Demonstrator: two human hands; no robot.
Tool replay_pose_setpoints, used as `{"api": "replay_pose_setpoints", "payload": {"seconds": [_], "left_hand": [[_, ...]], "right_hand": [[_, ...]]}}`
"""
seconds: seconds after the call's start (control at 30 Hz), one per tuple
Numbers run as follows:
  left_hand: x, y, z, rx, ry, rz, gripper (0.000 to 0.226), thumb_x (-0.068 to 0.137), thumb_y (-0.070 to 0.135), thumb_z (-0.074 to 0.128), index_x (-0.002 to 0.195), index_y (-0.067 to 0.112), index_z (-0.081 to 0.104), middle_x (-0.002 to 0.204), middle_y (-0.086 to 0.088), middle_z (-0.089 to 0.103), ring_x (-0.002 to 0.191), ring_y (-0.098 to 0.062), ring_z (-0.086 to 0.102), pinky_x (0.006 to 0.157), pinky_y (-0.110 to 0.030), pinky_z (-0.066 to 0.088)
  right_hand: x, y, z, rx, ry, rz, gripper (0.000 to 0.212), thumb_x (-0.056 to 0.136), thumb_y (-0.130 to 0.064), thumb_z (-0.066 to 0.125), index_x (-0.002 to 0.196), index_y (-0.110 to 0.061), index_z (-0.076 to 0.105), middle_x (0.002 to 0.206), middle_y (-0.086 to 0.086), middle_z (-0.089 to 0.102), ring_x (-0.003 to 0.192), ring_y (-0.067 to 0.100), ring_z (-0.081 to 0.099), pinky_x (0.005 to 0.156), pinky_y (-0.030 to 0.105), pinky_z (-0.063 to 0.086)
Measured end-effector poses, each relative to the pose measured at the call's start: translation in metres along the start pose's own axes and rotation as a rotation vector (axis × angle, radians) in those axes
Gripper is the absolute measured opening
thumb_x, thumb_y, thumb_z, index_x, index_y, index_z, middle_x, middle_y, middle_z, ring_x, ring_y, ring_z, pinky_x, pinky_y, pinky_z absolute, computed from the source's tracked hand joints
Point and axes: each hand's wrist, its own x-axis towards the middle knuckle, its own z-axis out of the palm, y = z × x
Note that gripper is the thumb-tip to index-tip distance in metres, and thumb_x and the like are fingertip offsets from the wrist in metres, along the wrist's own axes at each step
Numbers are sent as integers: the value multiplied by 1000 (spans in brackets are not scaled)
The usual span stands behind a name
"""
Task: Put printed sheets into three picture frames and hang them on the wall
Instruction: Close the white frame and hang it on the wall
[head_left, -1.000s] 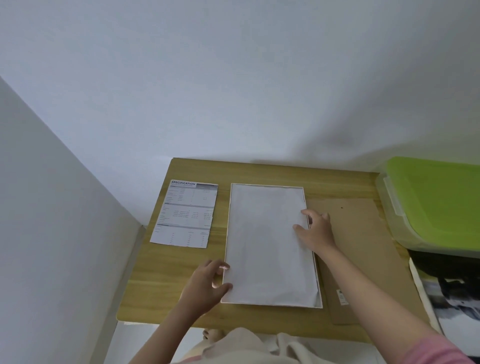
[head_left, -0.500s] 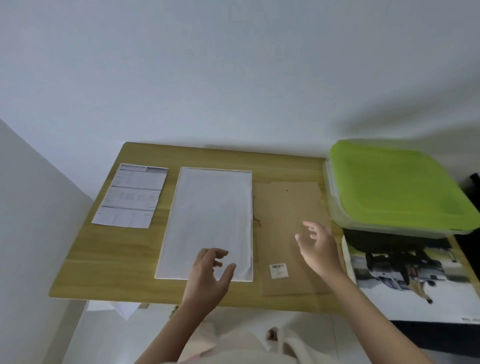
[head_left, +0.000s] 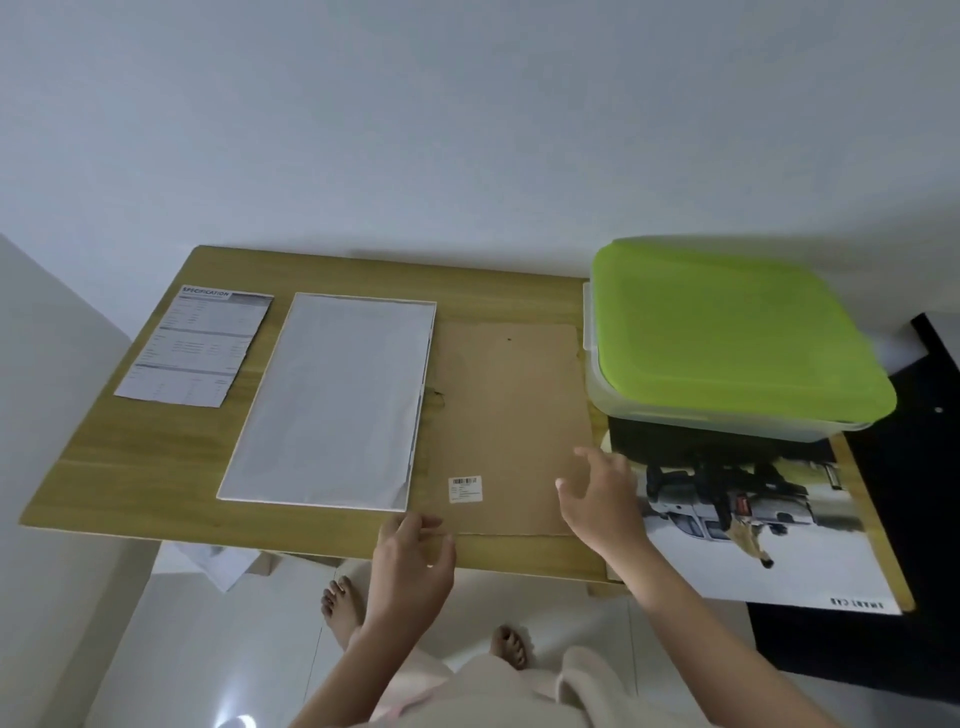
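Picture frame (head_left: 327, 402), white-edged and lying flat with a pale sheet across its face, sat on the wooden table (head_left: 130, 467) and served as the reference point for the layout. To the left of the frame, just apart from it, lay a printed specification sheet (head_left: 195, 345). Against the right edge of the frame lay a brown cardboard backing board (head_left: 511, 410), flat on the table, with a small barcode label (head_left: 465, 489) near its front left corner. Farther right of the frame, beyond the board, stood a clear plastic storage box with a green lid (head_left: 727, 332). In front of that box, well to the right of the frame, lay a printed poster (head_left: 753, 525) showing a vehicle; the box rested on its far end.

The left hand (head_left: 413, 558) was positioned at the table's front edge, just in front of the frame's near right corner, fingers loosely curved and holding nothing. The right hand (head_left: 602, 499) was positioned over the right front part of the backing board, next to the poster's edge, fingers spread and relaxed, gripping nothing. Whether either hand touched the surface beneath could not be determined.
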Motion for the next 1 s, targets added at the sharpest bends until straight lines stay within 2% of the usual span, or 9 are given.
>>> {"api": "replay_pose_setpoints", "payload": {"seconds": [0.1, 0.2, 0.33, 0.43, 0.57, 0.73, 0.83, 0.93, 1.0], "left_hand": [[-2, 5, 5, 1, 19, -37, 17, 78, 15, 68, 90, 24, 60, 101, 0, 55, 91, -13, 58, 73, -12, 36], [5, 6, 6, -49, 28, -125, 18, 75, 19, 69, 85, 32, 60, 99, -1, 59, 91, -13, 58, 77, -23, 40], [13, 6, 2, -200, 22, -242, 21, 74, 20, 73, 80, 35, 60, 92, -4, 63, 84, -13, 61, 70, -25, 47], [13, 9, -2, -275, 13, -259, 22, 73, 10, 74, 80, 29, 64, 84, -4, 64, 82, -23, 62, 70, -29, 50], [15, 13, -15, -355, -19, -245, 27, 70, 1, 76, 80, 24, 65, 89, -5, 68, 84, -23, 65, 76, -32, 53], [24, 12, -44, -379, -29, -207, 31, 70, 1, 76, 88, 23, 65, 95, 3, 67, 83, -20, 66, 71, -27, 52], [33, 7, -69, -316, -18, -151, 32, 70, 4, 77, 91, 25, 65, 96, 8, 68, 84, -18, 64, 73, -28, 54], [44, -3, -99, -262, 7, -120, 32, 70, 5, 77, 92, 26, 66, 95, 12, 67, 83, -16, 62, 75, -32, 54], [53, -12, -120, -253, 20, -115, 33, 70, 5, 76, 95, 24, 65, 96, 13, 66, 84, -17, 62, 75, -33, 53]], "right_hand": [[1, -4, -1, 39, -1, 11, 48, 87, -26, 60, 132, -18, 46, 134, 16, 38, 128, 35, 34, 98, 43, 39], [7, -5, -4, 132, 21, 65, 47, 85, -26, 64, 129, -18, 50, 129, 18, 43, 122, 37, 42, 94, 43, 42], [12, -4, -9, 313, 46, 92, 42, 81, -25, 68, 121, -20, 55, 122, 12, 55, 117, 31, 49, 95, 45, 46], [10, -8, -12, 395, 116, 76, 34, 83, -18, 67, 116, -20, 57, 121, 7, 54, 107, 21, 51, 88, 34, 46], [3, -14, -10, 403, 182, 70, 28, 86, -12, 62, 114, -18, 58, 117, 6, 48, 94, 14, 46, 79, 25, 36], [-6, -30, 6, 509, 225, 73, 25, 86, -10, 61, 109, -20, 59, 116, 2, 47, 96, 14, 50, 84, 27, 41], [-11, -52, 20, 535, 256, 46, 24, 85, -12, 61, 104, -26, 59, 116, 2, 53, 96, 8, 52, 90, 34, 48], [-12, -83, 36, 561, 249, 48, 22, 86, -13, 61, 104, -25, 59, 113, 1, 51, 91, 8, 54, 82, 32, 51], [-12, -105, 47, 568, 246, 46, 21, 86, -12, 61, 104, -23, 60, 110, 1, 48, 83, 5, 55, 72, 25, 48]]}}
